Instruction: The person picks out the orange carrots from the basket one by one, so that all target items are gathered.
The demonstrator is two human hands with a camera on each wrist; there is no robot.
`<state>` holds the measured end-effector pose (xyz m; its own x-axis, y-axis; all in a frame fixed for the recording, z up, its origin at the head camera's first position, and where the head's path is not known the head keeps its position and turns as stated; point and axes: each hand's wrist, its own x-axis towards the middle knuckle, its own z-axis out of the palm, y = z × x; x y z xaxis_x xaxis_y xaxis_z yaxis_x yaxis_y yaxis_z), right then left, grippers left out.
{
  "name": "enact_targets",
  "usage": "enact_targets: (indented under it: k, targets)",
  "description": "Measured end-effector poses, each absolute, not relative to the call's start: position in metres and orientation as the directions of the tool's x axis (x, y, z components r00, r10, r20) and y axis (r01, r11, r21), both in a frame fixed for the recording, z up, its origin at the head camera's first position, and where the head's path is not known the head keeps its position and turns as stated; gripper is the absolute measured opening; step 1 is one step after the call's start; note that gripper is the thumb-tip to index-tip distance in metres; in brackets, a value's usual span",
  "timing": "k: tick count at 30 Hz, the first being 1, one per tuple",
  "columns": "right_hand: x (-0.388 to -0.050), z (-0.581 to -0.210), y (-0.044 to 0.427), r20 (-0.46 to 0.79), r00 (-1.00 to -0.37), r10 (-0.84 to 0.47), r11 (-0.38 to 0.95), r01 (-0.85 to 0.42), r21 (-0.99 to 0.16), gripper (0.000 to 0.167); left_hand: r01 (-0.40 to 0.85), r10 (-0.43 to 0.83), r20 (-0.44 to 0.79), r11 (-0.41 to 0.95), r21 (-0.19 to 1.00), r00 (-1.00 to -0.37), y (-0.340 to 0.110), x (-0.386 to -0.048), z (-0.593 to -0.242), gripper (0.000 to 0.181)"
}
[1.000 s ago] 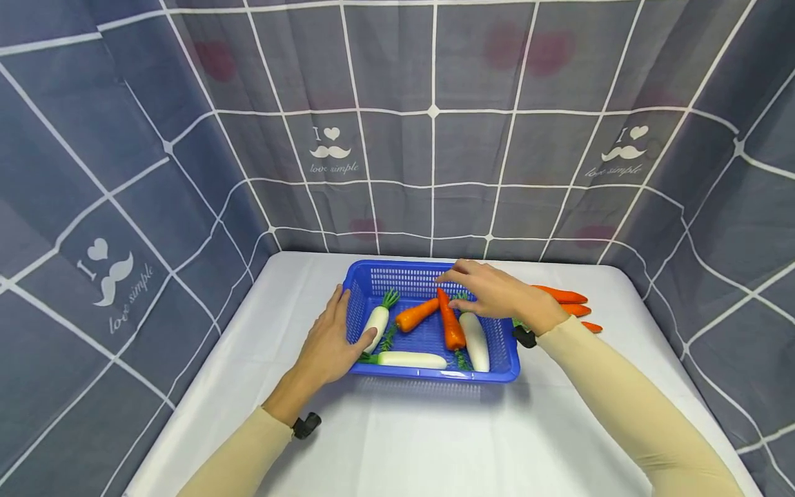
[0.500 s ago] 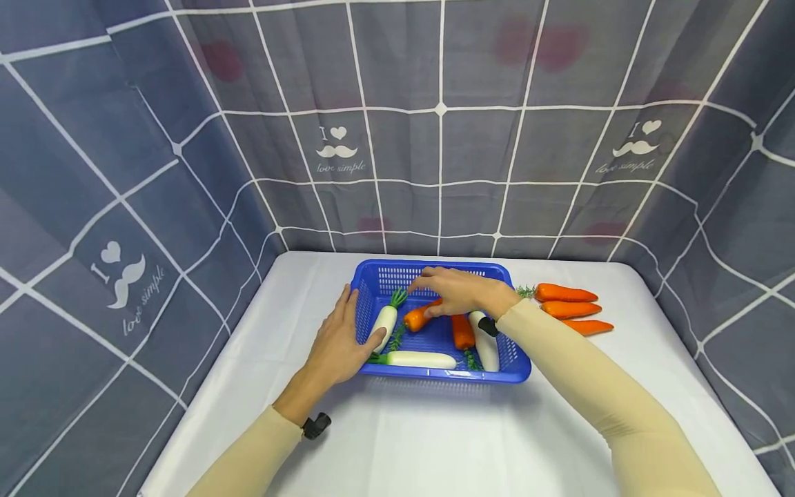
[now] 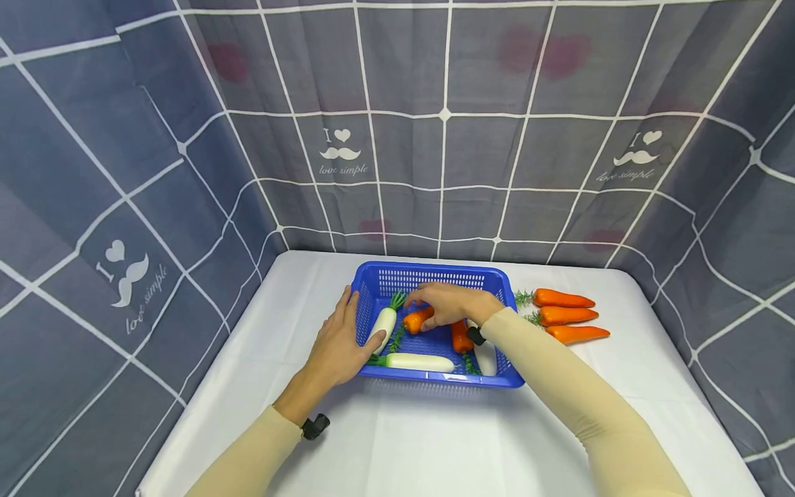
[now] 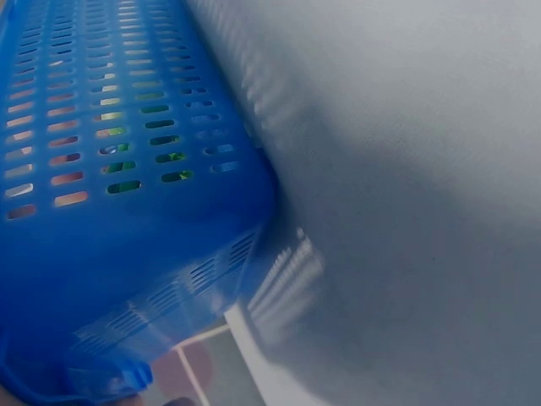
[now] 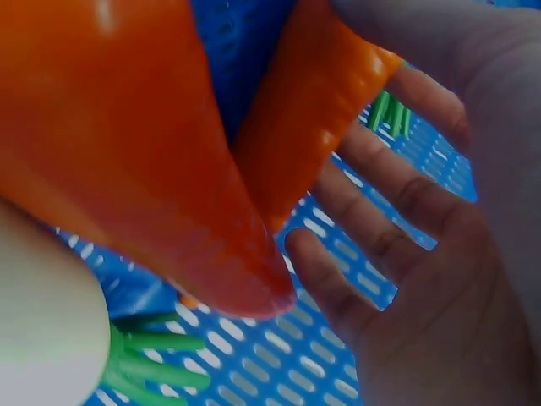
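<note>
A blue plastic basket (image 3: 435, 377) holds three white radishes, one at the left (image 3: 384, 323), one along the front (image 3: 419, 362) and one at the right (image 3: 487, 360), plus two orange carrots. Straight fingers of my left hand (image 3: 332, 345) rest against the basket's left side, its thumb over the front corner. Inside the basket, my right hand (image 3: 452, 304) grips the left carrot (image 3: 416, 321), thumb on the near side and fingers beyond. That carrot (image 5: 292, 127) lies between thumb and fingers in the right wrist view. The other carrot (image 3: 461, 338) lies partly hidden under my right wrist.
On the white-covered table (image 3: 422, 442), three more carrots (image 3: 565, 298) with green tops lie side by side, right of the basket. A grey checked curtain (image 3: 472, 152) surrounds the table at the back and both sides.
My right hand has moved left from above the right carrot to the left carrot and lowered onto it. The left hand stays at the basket's side. The head view has shifted slightly.
</note>
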<state>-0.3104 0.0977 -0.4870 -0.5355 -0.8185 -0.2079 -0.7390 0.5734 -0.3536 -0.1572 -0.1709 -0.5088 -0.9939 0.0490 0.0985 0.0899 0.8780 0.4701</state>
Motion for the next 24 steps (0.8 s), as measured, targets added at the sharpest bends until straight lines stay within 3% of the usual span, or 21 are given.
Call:
enact_targets:
  k: [12, 24]
  targets:
    - [-0.309, -0.499, 0.086, -0.239, -0.504, -0.83, 0.558, -0.762, -0.33, 0.043, 0.094, 0.057, 0.091, 0.873, 0.479, -0.994, -0.172, -0.154, -0.51, 0.109]
    - [-0.317, -0.474, 0.083, -0.235, -0.483, -0.844, 0.537, -0.755, -0.377, 0.042, 0.101, 0.066, 0.091, 0.878, 0.468, -0.994, -0.173, -0.155, -0.505, 0.111]
